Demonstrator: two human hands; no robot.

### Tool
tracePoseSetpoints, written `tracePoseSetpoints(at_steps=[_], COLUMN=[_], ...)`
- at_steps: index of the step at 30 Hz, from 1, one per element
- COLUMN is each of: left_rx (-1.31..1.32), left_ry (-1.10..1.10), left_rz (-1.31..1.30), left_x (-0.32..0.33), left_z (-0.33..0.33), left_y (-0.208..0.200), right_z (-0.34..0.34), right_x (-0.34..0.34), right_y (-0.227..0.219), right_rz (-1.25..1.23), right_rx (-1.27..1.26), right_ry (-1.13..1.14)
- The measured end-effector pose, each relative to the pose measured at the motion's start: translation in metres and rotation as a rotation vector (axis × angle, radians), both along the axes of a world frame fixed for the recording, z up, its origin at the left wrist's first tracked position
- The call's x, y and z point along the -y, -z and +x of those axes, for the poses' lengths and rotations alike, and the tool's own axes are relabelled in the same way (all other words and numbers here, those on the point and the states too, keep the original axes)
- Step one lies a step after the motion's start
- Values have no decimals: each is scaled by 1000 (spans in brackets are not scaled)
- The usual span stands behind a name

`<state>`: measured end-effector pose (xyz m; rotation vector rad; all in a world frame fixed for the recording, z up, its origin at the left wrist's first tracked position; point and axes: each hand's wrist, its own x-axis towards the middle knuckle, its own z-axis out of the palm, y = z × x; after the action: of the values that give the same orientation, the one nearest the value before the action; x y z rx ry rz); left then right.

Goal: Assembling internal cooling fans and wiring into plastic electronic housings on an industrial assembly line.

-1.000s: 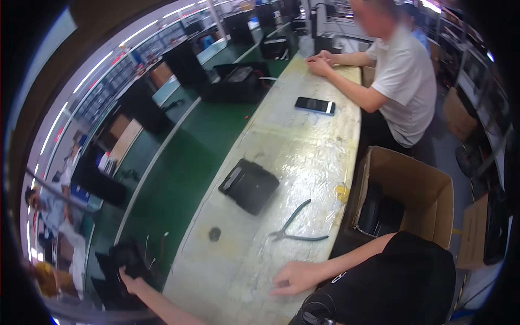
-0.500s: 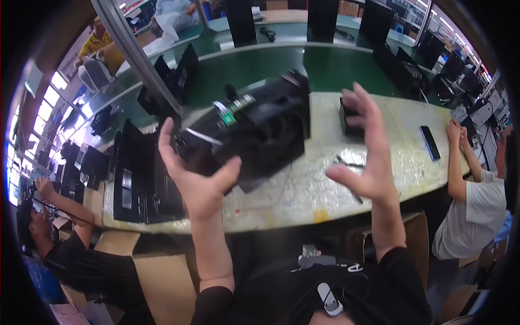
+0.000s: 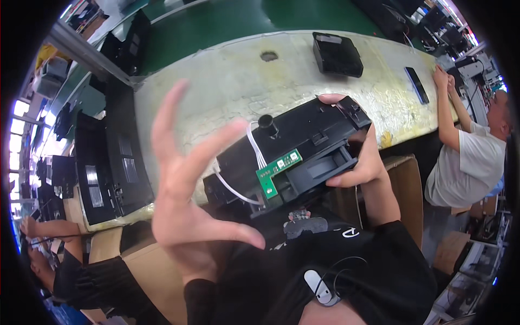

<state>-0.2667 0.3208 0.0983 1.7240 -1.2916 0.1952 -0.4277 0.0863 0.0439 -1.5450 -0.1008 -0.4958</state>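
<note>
My right hand point(image 3: 364, 157) grips the right end of a black plastic housing point(image 3: 303, 130), thumb near its recessed opening and fingers behind its far edge. The housing is tilted and held up over the table's near edge. A green circuit board point(image 3: 277, 172) sits on its face, with white wires point(image 3: 254, 146) running from it. A round black knob point(image 3: 267, 124) stands up from the housing. My left hand point(image 3: 187, 189) is just left of the housing, empty, with thumb and fingers spread wide.
On the film-covered table point(image 3: 216, 78) lie a black box-shaped part point(image 3: 337, 54) and a phone point(image 3: 416, 85). Black panels point(image 3: 111, 162) stand at the left. Cardboard boxes point(image 3: 154, 276) are below the near edge. A person in a light shirt point(image 3: 468, 157) sits at the right, another at the left.
The black housing has come nearer and turned, its circuit board now facing me. My right hand has taken hold of its right end. The left hand stays spread, and my view has shifted.
</note>
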Motion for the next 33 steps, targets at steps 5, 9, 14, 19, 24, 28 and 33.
tracePoseSetpoints(at_steps=[5, 9, 14, 19, 24, 28, 33], left_rx=[63, -139, -221, -109, -159, -196, -707], left_ry=[529, 546, 385, 62, -197, -267, -431], left_rz=[363, 463, 357, 325, 57, -1, -18], left_x=[32, 34, 28, 20, 24, 29, 35], left_z=[25, 29, 23, -6, -23, -18, 4], left_y=[-4, 12, 28, 24, 52, 82, 115], right_z=[-19, -26, -27, -14, 6, 28, 81], right_x=[-3, 13, 23, 20, 14, 22, 19], right_y=[-17, -12, -8, -8, -13, -1, 30], right_rz=[-24, -81, 1, 45, 175, 288, 475], right_rx=[-229, -147, -236, -351, -461, -534, -662], right_ry=[145, 128, 220, 326, 273, 242, 175])
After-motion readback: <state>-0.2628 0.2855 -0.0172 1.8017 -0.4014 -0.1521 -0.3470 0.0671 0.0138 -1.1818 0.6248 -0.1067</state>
